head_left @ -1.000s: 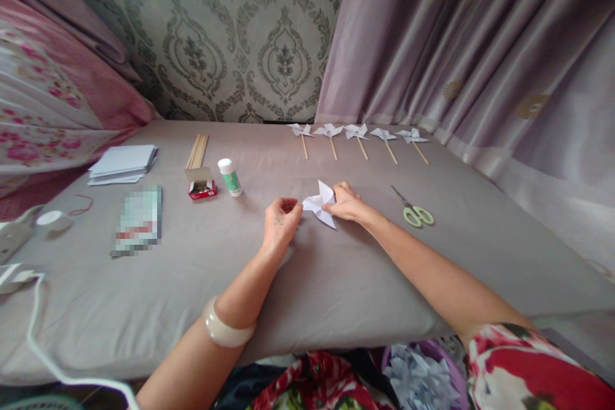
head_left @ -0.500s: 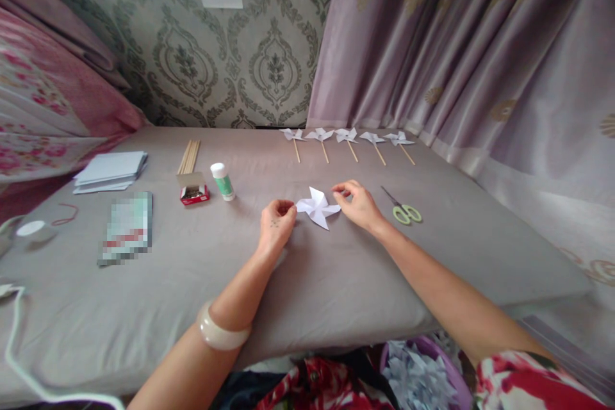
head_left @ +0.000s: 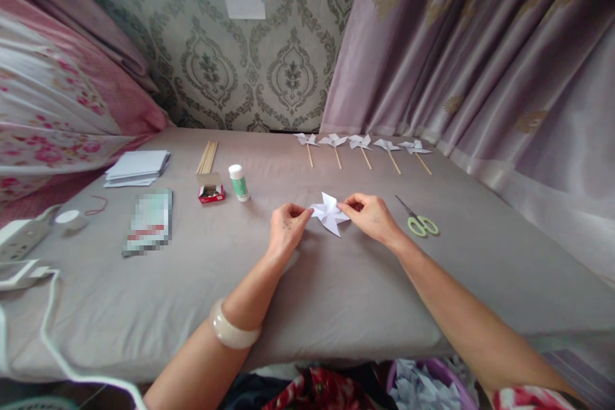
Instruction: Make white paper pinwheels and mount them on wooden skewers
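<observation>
A white paper pinwheel (head_left: 329, 214) without a stick is held up between my two hands over the table. My left hand (head_left: 289, 225) pinches its left blade, thumb and fingers pressed together. On the other side my right hand (head_left: 369, 214) has its fingertips closed on the right part of the paper. Green-handled scissors (head_left: 423, 225) lie to the right of my right hand. Left of the pinwheel stands a glue stick (head_left: 239, 183) with a white cap, beside a small red box (head_left: 211, 193) of little metal pieces.
Several finished pinwheels on sticks (head_left: 360, 143) lie in a row at the back. Wooden sticks (head_left: 207, 157), a paper stack (head_left: 137, 168), a blurred packet (head_left: 148, 221) and a power strip (head_left: 19, 240) are left. A purple basket (head_left: 464, 391) holds folded paper below the front edge.
My right hand has come in and closed on the pinwheel's right side; half a second ago its fingers were looser at the blade tip. The camera view has turned slightly left.
</observation>
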Demonstrator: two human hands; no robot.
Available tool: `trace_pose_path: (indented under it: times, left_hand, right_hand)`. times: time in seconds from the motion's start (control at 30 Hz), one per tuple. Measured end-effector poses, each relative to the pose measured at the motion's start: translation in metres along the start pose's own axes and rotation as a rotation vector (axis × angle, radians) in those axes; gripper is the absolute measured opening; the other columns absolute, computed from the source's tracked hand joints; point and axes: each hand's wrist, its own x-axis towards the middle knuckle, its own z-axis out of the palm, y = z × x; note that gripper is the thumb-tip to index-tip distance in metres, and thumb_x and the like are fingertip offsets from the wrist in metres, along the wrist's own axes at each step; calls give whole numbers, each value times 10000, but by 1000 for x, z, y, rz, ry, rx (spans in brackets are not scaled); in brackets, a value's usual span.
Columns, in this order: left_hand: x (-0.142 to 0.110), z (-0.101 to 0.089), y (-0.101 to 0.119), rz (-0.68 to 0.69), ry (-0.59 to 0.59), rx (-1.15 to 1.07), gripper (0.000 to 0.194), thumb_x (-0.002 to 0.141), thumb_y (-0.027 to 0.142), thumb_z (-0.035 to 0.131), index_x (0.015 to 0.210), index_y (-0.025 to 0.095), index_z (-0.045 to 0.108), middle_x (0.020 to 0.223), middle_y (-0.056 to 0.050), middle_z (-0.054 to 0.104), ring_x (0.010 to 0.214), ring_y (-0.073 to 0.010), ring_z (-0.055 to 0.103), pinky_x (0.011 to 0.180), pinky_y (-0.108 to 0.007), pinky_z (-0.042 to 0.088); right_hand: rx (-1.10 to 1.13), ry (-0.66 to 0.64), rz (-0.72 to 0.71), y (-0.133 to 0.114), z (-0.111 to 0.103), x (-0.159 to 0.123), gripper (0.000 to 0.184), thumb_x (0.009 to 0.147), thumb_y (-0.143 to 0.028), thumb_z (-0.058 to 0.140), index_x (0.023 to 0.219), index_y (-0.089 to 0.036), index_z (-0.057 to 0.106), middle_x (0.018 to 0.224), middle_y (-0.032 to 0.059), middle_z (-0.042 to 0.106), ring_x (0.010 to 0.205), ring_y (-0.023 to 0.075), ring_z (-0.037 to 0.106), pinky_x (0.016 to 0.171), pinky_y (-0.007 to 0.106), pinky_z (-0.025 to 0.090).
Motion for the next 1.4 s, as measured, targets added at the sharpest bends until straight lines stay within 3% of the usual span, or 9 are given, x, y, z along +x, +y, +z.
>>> trace_pose_path:
  times: [0.17, 0.27, 0.43, 0.67, 0.77, 0.87, 1.03, 1.17, 1.4]
  left_hand:
    - [26, -41, 1, 188, 583, 1, 171, 793, 330, 535, 805, 166, 585, 742, -19, 584, 709, -150, 545, 697, -279, 423]
    - [46, -63, -10, 180, 839, 160, 390, 645, 207, 655, 1011, 154, 529, 974, -73, 571, 925, -205, 540, 866, -356, 407]
    - [66, -69, -28, 79, 648, 317, 355, 647, 242, 688, 957, 151, 543, 981, -115, 593, 1029, -283, 532, 960, -439, 353]
    - [63, -69, -17, 155, 569, 143, 156, 730, 310, 634, 781, 165, 607, 763, -51, 629, 756, -210, 590, 774, -358, 447]
    - [42, -50, 4, 332, 329, -183, 293, 710, 393, 682, 881, 158, 642, 772, -36, 659, 713, -167, 604, 709, -298, 466]
    - [14, -24, 25, 298, 70, -471, 326, 659, 397, 742, 853, 149, 657, 805, -49, 692, 733, -160, 626, 703, -283, 479]
    - [-9, -1, 38, 193, -131, -573, 355, 628, 421, 762, 842, 151, 676, 821, -51, 702, 736, -163, 635, 716, -297, 490]
    - [-6, -1, 24, 230, -155, -362, 307, 767, 410, 642, 934, 155, 680, 884, -82, 707, 790, -180, 638, 725, -303, 500]
    - [-1, 3, -5, 713, -293, 518, 212, 871, 225, 510, 1027, 181, 646, 1089, -95, 661, 1031, -235, 562, 920, -390, 463]
  right_hand:
    - [49, -3, -27, -13, 8, -1, 267, 763, -411, 593, 678, -171, 677, 632, 31, 674, 585, 150, 582, 564, 257, 394]
    - [91, -15, -67, -22, 17, 2, 278, 765, -419, 591, 673, -169, 672, 624, 28, 666, 581, 146, 578, 560, 256, 395]
    - [168, -53, -115, -40, 32, 9, 261, 772, -401, 594, 674, -170, 665, 629, 18, 663, 582, 138, 573, 568, 255, 400]
    - [348, -13, -115, -52, 27, 18, 239, 764, -388, 603, 705, -162, 653, 653, 23, 668, 607, 140, 588, 588, 263, 444]
    - [469, -23, -138, -46, 19, 22, 228, 729, -350, 658, 864, -166, 669, 853, 56, 704, 791, 160, 638, 732, 289, 489]
    - [609, -170, -150, -43, 15, 20, 434, 654, -334, 743, 1052, -198, 634, 1051, 64, 680, 959, 178, 629, 835, 312, 494]
    - [757, -323, -16, -42, 10, 7, 457, 634, -463, 749, 980, -178, 662, 843, 28, 690, 745, 155, 638, 697, 287, 506]
    - [840, -281, 96, -31, -4, 3, 440, 650, -512, 727, 903, -155, 686, 792, 35, 676, 639, 106, 574, 632, 253, 469]
    - [761, -6, 173, 1, -36, 11, 502, 565, -425, 798, 971, -153, 684, 721, -8, 633, 577, 81, 504, 567, 237, 429]
